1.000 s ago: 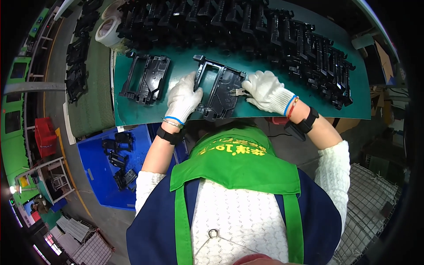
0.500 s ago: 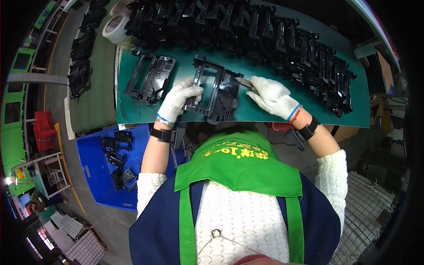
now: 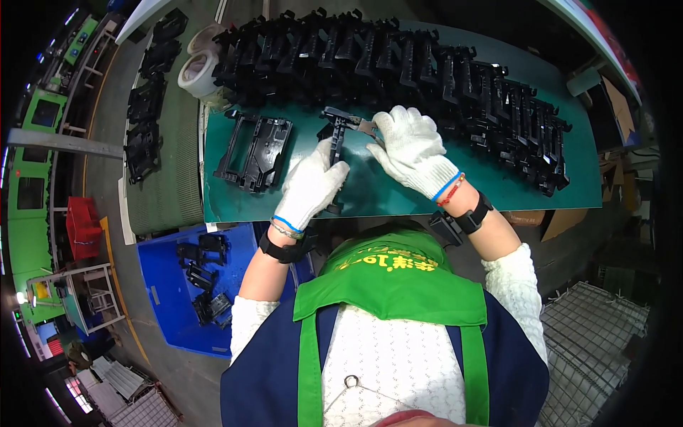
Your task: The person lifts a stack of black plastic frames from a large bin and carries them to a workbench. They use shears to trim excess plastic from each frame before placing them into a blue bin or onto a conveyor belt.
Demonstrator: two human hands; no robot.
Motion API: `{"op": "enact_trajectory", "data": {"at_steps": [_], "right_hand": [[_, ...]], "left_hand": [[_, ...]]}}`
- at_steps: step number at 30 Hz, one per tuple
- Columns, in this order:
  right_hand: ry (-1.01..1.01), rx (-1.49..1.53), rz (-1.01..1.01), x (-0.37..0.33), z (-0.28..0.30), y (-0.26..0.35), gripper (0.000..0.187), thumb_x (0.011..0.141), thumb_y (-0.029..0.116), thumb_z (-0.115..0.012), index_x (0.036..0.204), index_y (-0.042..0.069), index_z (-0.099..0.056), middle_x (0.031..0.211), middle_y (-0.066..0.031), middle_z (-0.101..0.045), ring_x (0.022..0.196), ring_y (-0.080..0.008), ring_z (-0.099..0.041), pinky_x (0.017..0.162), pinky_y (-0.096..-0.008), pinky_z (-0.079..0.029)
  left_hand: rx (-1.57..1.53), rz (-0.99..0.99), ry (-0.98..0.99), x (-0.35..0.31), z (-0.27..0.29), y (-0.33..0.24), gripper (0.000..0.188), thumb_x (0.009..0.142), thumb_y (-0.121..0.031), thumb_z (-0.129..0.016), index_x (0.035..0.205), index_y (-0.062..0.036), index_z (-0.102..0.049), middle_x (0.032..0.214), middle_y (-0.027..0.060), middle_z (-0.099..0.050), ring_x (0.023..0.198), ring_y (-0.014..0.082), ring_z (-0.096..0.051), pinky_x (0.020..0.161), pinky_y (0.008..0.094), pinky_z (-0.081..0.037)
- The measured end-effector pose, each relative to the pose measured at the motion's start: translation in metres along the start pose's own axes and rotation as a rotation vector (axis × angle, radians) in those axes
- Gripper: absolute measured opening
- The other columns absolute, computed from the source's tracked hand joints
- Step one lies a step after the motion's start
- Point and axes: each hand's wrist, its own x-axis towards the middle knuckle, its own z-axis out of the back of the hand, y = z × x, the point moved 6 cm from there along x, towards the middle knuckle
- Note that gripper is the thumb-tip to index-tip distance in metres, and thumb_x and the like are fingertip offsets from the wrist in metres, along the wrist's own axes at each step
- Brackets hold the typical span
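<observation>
My left hand [image 3: 312, 186], in a white knit glove, is closed round a black plastic frame part [image 3: 339, 136]. The part is turned up on its edge, so its narrow side shows. My right hand [image 3: 411, 146], also gloved, grips a small metal tool [image 3: 366, 127] whose tip meets the upper end of the part. The palm and fingers hide most of this tool, and I cannot make out its exact kind. A similar black frame [image 3: 257, 153] lies flat on the green tabletop [image 3: 235, 207], left of my left hand.
Rows of black plastic parts [image 3: 388, 60] stand along the table's back and right side. Rolls of tape [image 3: 199, 71] sit at the back left beside a green conveyor belt [image 3: 174, 174] bearing more parts. Below stands a blue bin [image 3: 167, 302] with several black pieces.
The frame part has been turned from lying face up to standing on its edge. My right hand has moved left with the tool, to the part's upper end.
</observation>
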Motion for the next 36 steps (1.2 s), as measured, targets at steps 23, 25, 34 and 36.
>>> {"op": "enact_trajectory", "data": {"at_steps": [23,25,34,36], "right_hand": [[0.499,1.422,-0.895,-0.132,-0.076,-0.030,0.046,0.101,0.044,-0.069,0.125,0.007,-0.058,0.086,0.0029,-0.054,0.072,-0.0083,-0.053,0.069,-0.0275,-0.049],[0.465,1.653,-0.946,-0.131,-0.094,-0.028,0.055,0.100,0.050,-0.066,0.132,0.006,-0.057,0.084,0.0023,-0.053,0.074,-0.0061,-0.053,0.071,-0.0270,-0.048],[0.327,1.869,-0.945,-0.115,-0.089,-0.008,0.033,0.102,0.042,-0.070,0.114,0.015,-0.056,0.082,0.0065,-0.047,0.069,-0.0045,-0.046,0.063,-0.0259,-0.045],[0.337,1.902,-0.982,-0.117,-0.088,-0.004,0.031,0.103,0.041,-0.069,0.113,0.015,-0.056,0.082,0.0069,-0.047,0.069,-0.0045,-0.046,0.063,-0.0256,-0.044]], "left_hand": [[0.670,-0.165,0.226,0.013,-0.113,-0.018,0.081,0.097,-0.031,-0.058,0.165,-0.0014,-0.024,0.073,0.0141,-0.072,0.064,0.0356,-0.072,0.062,0.0503,-0.058],[0.699,-0.169,0.227,0.014,-0.115,-0.018,0.081,0.097,-0.030,-0.058,0.165,-0.0003,-0.024,0.073,0.0133,-0.072,0.063,0.0344,-0.071,0.060,0.0507,-0.057],[0.666,-0.252,0.175,0.022,-0.132,0.014,0.086,0.097,-0.031,-0.057,0.167,0.0002,-0.017,0.073,0.0137,-0.072,0.062,0.0345,-0.071,0.059,0.0501,-0.057],[0.670,-0.226,0.199,0.022,-0.129,0.009,0.085,0.098,-0.032,-0.056,0.166,0.0003,-0.017,0.071,0.0137,-0.071,0.061,0.0347,-0.071,0.057,0.0502,-0.056]]}}
